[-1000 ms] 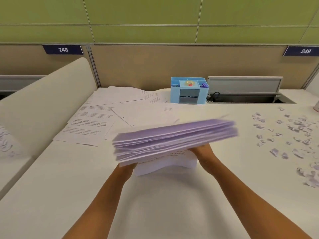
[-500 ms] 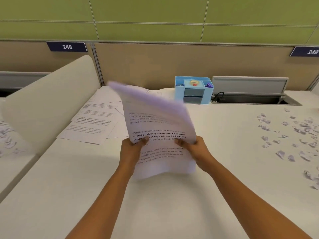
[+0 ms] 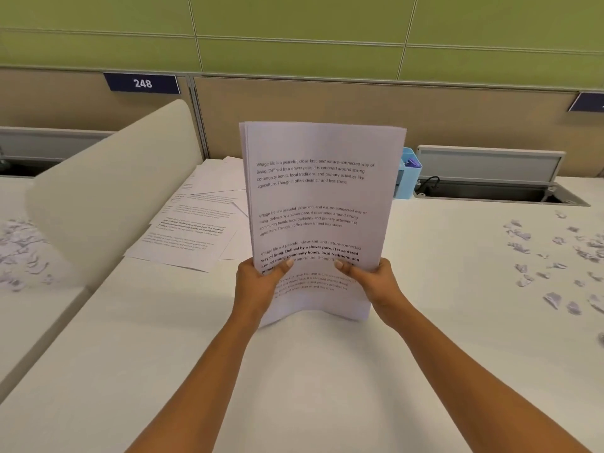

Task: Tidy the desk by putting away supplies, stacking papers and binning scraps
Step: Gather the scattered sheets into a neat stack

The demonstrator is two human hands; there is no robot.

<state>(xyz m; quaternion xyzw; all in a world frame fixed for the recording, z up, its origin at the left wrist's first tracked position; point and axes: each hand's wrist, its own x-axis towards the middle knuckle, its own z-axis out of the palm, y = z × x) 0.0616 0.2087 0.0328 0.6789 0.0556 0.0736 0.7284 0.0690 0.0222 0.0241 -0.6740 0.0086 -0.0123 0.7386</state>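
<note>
A stack of printed white sheets [image 3: 317, 197] stands upright in front of me, its bottom edge resting on the white desk [image 3: 294, 387]. My left hand [image 3: 258, 286] grips its lower left side with the thumb on the front page. My right hand [image 3: 372, 282] grips the lower right side the same way. More printed sheets [image 3: 192, 230] lie loose and overlapping on the desk to the left behind the stack. Several small torn paper scraps [image 3: 552, 256] are scattered over the right part of the desk.
A light blue desk organiser [image 3: 407, 171] stands behind the stack, mostly hidden by it. To its right is an open cable tray [image 3: 490, 191] with a raised lid. A cream divider [image 3: 108, 197] borders the desk on the left, with more scraps [image 3: 19, 250] beyond it.
The stack went from lying nearly flat in both hands to standing upright on its bottom edge, printed side toward me. Both hands kept their hold on it.
</note>
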